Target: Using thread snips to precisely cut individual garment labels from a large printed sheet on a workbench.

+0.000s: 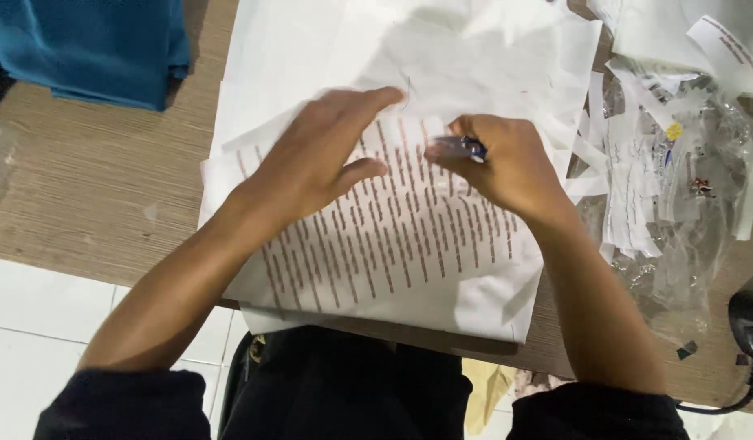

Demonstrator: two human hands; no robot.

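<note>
A folded teal cloth is lying at the far left corner of the wooden tabletop. Crumpled clear plastic wrap is spreading along the right edge, with narrow cut strips of white paper lying on and beside it. More loose white paper scraps are piling up at the far right corner. A black cable with a plug is resting at the near right corner. White floor tiles are showing below the near edge on the left.
</note>
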